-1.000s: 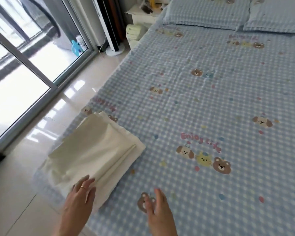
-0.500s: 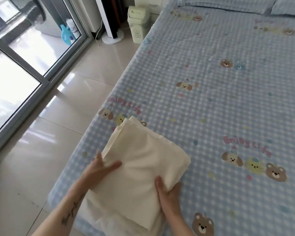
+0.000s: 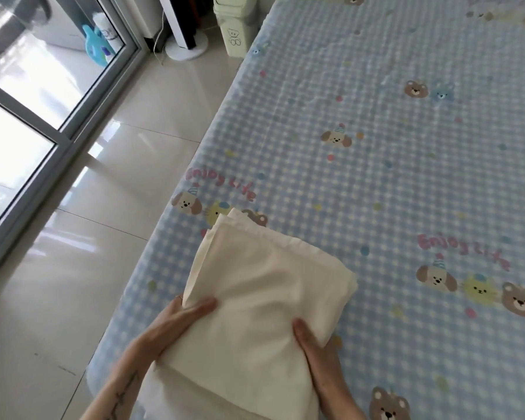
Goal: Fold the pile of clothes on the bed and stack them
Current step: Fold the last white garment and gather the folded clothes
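Lower centre of the frame: folded cream cloth (image 3: 264, 301), smooth, layered, hemmed far edge, lying near the bed's left edge. Left hand (image 3: 181, 318) grips its left side, thumb on top; right hand (image 3: 311, 338) grips its right side. Bed (image 3: 391, 177): blue gingham sheet, bear prints. Upper left: glossy tiled floor (image 3: 134, 165), sliding glass door (image 3: 37, 95), pale green bin (image 3: 235, 24).

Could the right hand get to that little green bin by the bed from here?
Probably not: the right hand grips the cream cloth at the near bed edge, and the bin stands on the floor far beyond.
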